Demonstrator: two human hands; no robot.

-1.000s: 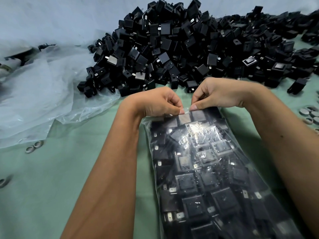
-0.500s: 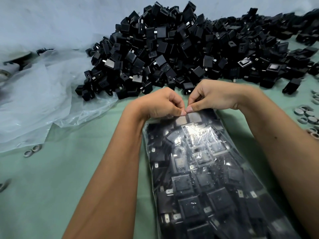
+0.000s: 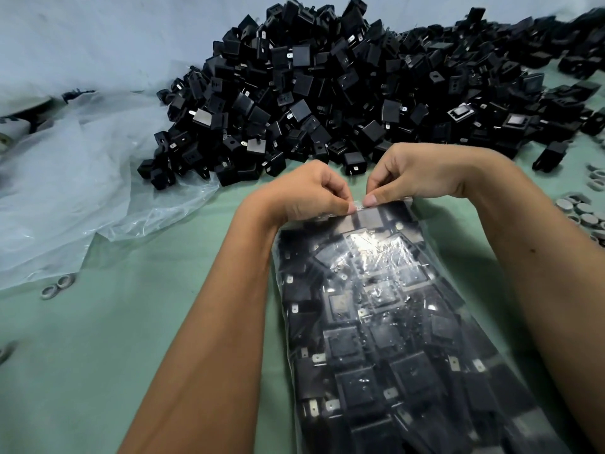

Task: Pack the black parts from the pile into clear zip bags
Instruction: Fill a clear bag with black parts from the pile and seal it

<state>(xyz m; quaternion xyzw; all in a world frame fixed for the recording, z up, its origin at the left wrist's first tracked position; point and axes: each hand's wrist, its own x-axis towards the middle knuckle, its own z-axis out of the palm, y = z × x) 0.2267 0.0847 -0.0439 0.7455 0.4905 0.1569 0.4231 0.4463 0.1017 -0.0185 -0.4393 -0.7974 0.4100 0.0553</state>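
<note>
Trouble is likeliest at the mouth of the clear zip bag, where both hands meet. The left hand and the right hand each have thumb and curled fingers pinching the bag's top strip, their thumb tips nearly touching at the middle of that edge. If the two tracks of the zip are not lined up under the pinch, the seal may, in my judgement, close only in part and leave a gap toward either corner. The bag looks packed tight, so parts bulging against the strip could push it open again or crowd into the closure. Thin film stretched over hard corners and metal tabs might also puncture if the bag is pulled hard.

The bag lies flat on the green table, running from its mouth back toward the person, between the two forearms. Its film is glossy and wrinkled, with a bright glare just below the mouth. Inside, square black parts with small silvery tabs sit in rough rows. Beyond the mouth, the pile of black parts heaps up loosely, just clear of the knuckles.
</note>
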